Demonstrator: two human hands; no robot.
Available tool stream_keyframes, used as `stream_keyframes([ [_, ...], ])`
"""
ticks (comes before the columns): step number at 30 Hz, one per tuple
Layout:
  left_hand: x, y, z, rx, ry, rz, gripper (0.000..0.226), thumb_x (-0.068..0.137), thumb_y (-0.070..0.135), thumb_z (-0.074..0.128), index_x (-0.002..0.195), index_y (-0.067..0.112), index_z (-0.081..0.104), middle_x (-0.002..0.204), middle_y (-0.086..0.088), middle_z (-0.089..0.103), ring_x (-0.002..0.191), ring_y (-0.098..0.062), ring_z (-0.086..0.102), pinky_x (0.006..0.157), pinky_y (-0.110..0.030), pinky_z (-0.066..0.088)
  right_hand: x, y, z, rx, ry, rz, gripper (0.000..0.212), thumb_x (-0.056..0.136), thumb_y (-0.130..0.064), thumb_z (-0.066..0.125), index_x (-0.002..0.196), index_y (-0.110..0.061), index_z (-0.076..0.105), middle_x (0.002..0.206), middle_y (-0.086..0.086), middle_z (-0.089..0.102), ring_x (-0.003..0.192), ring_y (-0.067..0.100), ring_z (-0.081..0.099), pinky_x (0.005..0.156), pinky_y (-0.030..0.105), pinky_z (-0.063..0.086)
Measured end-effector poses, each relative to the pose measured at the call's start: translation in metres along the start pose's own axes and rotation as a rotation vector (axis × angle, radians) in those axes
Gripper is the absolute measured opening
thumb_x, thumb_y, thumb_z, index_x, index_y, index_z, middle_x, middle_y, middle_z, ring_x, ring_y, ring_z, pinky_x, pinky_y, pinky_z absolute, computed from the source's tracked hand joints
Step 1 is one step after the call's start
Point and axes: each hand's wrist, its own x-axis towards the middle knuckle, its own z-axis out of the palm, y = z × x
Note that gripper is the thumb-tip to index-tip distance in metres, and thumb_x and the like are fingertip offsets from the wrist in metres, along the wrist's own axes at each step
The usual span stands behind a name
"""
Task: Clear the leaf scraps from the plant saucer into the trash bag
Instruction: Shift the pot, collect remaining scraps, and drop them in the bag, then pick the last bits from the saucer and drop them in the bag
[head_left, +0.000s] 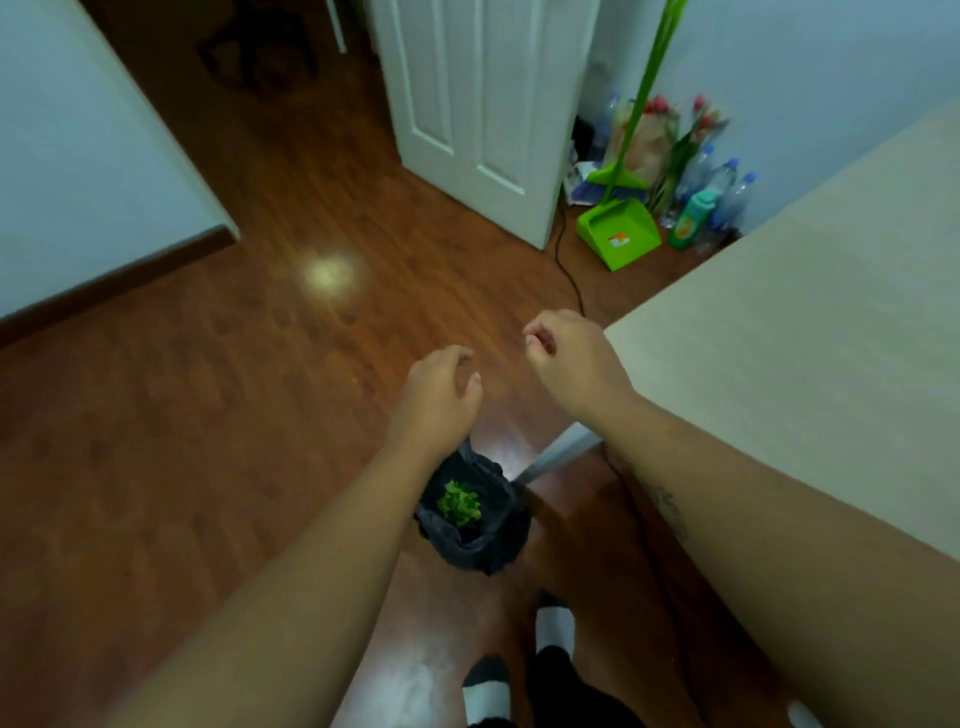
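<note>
Head view, landmark: black trash bag (483, 540) on the wood floor (208, 415). Green leaf scraps (459, 503) lie inside it. My left hand (439, 395) and right hand (563, 353) hover above and beyond the bag, fingers loosely curled, grasping nothing. Right of the bag stands the desk (805, 338); my socked feet (519, 660) are just below it
</note>
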Motion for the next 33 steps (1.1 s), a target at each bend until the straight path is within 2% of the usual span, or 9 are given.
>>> stream_keyframes([
  [2, 0.002, 0.020, -0.002, 0.045, 0.008, 0.079, 0.035, 0.095, 0.034, 0.048, 0.127, 0.021, 0.055, 0.127, 0.004, 0.057, 0.122, -0.017, 0.047, 0.097, -0.033, 0.044, -0.013, 0.011, -0.026, -0.019, 0.080, 0.061, 0.015, 0.088, -0.016, 0.053, 0.094, -0.014, 0.067, 0.094, 0.005, 0.062, 0.083, 0.019, 0.059, 0.073, 0.035, 0.048],
  [5, 0.002, 0.067, 0.010, 0.056, -0.029, 0.235, 0.029, 0.093, 0.032, 0.051, 0.118, 0.019, 0.059, 0.114, 0.003, 0.060, 0.113, -0.018, 0.051, 0.091, -0.037, 0.049, -0.053, 0.049, -0.073, -0.053, 0.191, 0.262, 0.017, 0.087, -0.015, 0.053, 0.097, -0.012, 0.066, 0.100, 0.008, 0.063, 0.090, 0.024, 0.059, 0.079, 0.037, 0.048],
  [8, 0.000, 0.112, 0.034, 0.049, -0.083, 0.342, 0.027, 0.091, 0.029, 0.055, 0.115, 0.018, 0.060, 0.108, 0.003, 0.060, 0.106, -0.018, 0.052, 0.087, -0.039, 0.050, -0.095, 0.088, -0.110, -0.097, 0.232, 0.396, 0.019, 0.088, -0.016, 0.052, 0.101, -0.012, 0.066, 0.103, 0.008, 0.064, 0.095, 0.025, 0.059, 0.082, 0.038, 0.048],
  [14, -0.018, 0.226, 0.113, 0.036, -0.231, 0.604, 0.023, 0.087, 0.023, 0.063, 0.107, 0.013, 0.064, 0.101, -0.002, 0.064, 0.095, -0.024, 0.058, 0.082, -0.035, 0.048, -0.193, 0.159, -0.197, -0.095, 0.420, 0.601, 0.019, 0.088, -0.015, 0.052, 0.102, -0.013, 0.065, 0.100, 0.005, 0.064, 0.090, 0.021, 0.059, 0.078, 0.034, 0.048],
  [21, -0.064, 0.361, 0.219, -0.008, -0.457, 0.802, 0.017, 0.089, 0.025, 0.062, 0.105, 0.018, 0.064, 0.099, 0.006, 0.062, 0.095, -0.014, 0.054, 0.082, -0.027, 0.043, -0.299, 0.254, -0.285, -0.084, 0.592, 0.797, 0.019, 0.084, -0.009, 0.058, 0.100, -0.009, 0.067, 0.097, 0.007, 0.066, 0.087, 0.019, 0.057, 0.073, 0.028, 0.039],
  [23, -0.076, 0.396, 0.248, -0.014, -0.518, 0.850, 0.014, 0.089, 0.024, 0.062, 0.102, 0.018, 0.065, 0.097, 0.005, 0.063, 0.094, -0.015, 0.054, 0.083, -0.029, 0.044, -0.322, 0.282, -0.307, -0.087, 0.616, 0.832, 0.017, 0.083, -0.008, 0.061, 0.099, -0.008, 0.068, 0.096, 0.007, 0.067, 0.085, 0.019, 0.056, 0.073, 0.028, 0.039],
  [26, -0.091, 0.441, 0.295, 0.028, -0.641, 0.905, 0.016, 0.088, 0.024, 0.063, 0.102, 0.017, 0.065, 0.099, 0.002, 0.065, 0.099, -0.019, 0.055, 0.087, -0.036, 0.047, -0.352, 0.327, -0.335, -0.074, 0.634, 0.874, 0.017, 0.078, -0.007, 0.064, 0.094, -0.012, 0.067, 0.091, 0.003, 0.063, 0.088, 0.026, 0.061, 0.081, 0.040, 0.050],
  [28, -0.101, 0.469, 0.324, 0.096, -0.707, 0.904, 0.018, 0.088, 0.026, 0.062, 0.104, 0.019, 0.065, 0.103, 0.002, 0.066, 0.104, -0.021, 0.054, 0.088, -0.038, 0.048, -0.368, 0.355, -0.353, -0.059, 0.649, 0.895, 0.019, 0.076, -0.010, 0.062, 0.093, -0.019, 0.066, 0.088, -0.005, 0.059, 0.088, 0.024, 0.061, 0.084, 0.046, 0.051],
  [33, -0.113, 0.517, 0.375, 0.206, -0.645, 0.879, 0.017, 0.086, 0.027, 0.064, 0.102, 0.021, 0.066, 0.103, 0.001, 0.069, 0.109, -0.023, 0.053, 0.087, -0.035, 0.046, -0.383, 0.390, -0.391, -0.138, 0.515, 1.019, 0.023, 0.083, -0.015, 0.060, 0.103, -0.024, 0.068, 0.098, -0.007, 0.062, 0.105, 0.019, 0.052, 0.098, 0.039, 0.040],
])
